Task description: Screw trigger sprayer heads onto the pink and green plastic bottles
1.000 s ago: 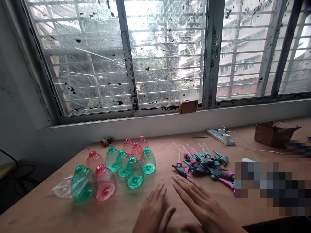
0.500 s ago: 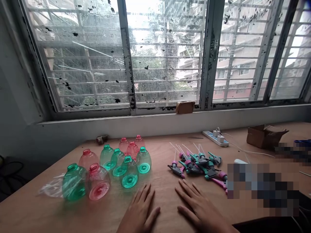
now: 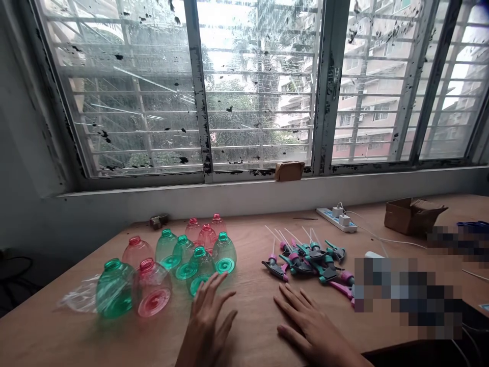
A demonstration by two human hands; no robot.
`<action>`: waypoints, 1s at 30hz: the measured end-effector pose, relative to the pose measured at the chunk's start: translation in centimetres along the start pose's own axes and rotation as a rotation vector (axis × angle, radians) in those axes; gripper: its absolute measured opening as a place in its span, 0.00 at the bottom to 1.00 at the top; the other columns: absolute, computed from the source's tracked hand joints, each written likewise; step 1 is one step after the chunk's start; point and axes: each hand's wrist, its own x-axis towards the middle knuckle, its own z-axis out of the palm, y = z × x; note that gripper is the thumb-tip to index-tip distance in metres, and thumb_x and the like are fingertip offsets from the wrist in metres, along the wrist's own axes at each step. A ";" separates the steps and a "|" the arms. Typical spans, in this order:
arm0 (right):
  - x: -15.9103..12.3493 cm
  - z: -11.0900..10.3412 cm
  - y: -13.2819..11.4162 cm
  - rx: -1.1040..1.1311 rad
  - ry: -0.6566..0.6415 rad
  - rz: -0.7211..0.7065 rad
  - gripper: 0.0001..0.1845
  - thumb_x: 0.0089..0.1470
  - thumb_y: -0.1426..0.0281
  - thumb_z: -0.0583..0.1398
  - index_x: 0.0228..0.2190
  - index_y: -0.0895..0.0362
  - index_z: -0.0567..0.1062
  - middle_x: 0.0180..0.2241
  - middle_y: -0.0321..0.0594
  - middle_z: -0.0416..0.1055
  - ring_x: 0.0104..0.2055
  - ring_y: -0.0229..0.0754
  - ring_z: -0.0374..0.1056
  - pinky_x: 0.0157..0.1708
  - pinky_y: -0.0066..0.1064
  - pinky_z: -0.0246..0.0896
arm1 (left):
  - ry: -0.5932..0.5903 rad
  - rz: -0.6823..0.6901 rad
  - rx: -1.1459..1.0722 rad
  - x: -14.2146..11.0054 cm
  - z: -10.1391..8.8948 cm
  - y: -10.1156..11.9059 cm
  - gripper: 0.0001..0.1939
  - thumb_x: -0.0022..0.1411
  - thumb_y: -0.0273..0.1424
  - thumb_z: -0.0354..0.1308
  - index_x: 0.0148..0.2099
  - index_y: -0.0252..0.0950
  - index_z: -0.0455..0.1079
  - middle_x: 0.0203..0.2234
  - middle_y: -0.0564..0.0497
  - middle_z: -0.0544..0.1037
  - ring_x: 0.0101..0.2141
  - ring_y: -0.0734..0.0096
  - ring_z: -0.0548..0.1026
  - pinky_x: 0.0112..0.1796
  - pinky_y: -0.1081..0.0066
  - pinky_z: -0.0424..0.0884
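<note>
My left hand point(image 3: 208, 316) is raised off the table with its fingers apart, holding nothing. Its fingertips overlap the lower part of a green clear bottle point(image 3: 200, 262) in view; whether they touch it I cannot tell. Several more bottles without tops stand around it, such as a pink bottle point(image 3: 152, 290) and a green bottle point(image 3: 114, 288) at the front left. My right hand point(image 3: 305, 323) lies flat on the wooden table point(image 3: 252, 326), fingers spread. Just beyond it is a pile of spray trigger heads point(image 3: 315, 255) in pink, green and black, with thin white tubes.
Crumpled clear plastic point(image 3: 78, 295) lies at the left. A white power strip point(image 3: 336, 220) with plugs and cables sits at the back, and an open cardboard box point(image 3: 412, 216) right of it. A brown block point(image 3: 289, 171) rests on the window sill. Blurred patches cover things at the right.
My left hand has lifted from the table and moved left and forward to the nearest green bottle. My right hand has stayed flat. The view has shifted slightly.
</note>
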 end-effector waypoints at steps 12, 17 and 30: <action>2.0 -2.2 9.6 -0.153 0.607 0.160 0.22 0.65 0.69 0.50 0.57 0.57 0.72 0.66 0.54 0.59 0.68 0.56 0.55 0.63 0.51 0.58 | 0.282 -0.433 -0.142 3.5 -3.2 -5.7 0.40 0.62 0.52 0.55 0.67 0.33 0.51 0.62 0.31 0.64 0.63 0.34 0.63 0.57 0.36 0.63; 3.8 -2.8 13.5 -0.299 0.548 0.222 0.34 0.54 0.83 0.48 0.59 0.54 0.69 0.63 0.51 0.66 0.67 0.62 0.56 0.62 0.74 0.38 | 0.152 -0.373 -0.171 3.2 -3.1 -5.3 0.33 0.61 0.48 0.58 0.62 0.35 0.59 0.58 0.35 0.71 0.59 0.38 0.69 0.57 0.39 0.64; 3.1 -3.9 12.9 -0.180 0.737 0.181 0.22 0.58 0.77 0.52 0.50 0.54 0.76 0.49 0.49 0.78 0.55 0.61 0.68 0.63 0.67 0.39 | -0.163 -0.264 -0.494 -2.1 1.8 -0.7 0.46 0.52 0.36 0.72 0.68 0.43 0.54 0.66 0.39 0.67 0.65 0.39 0.63 0.63 0.41 0.59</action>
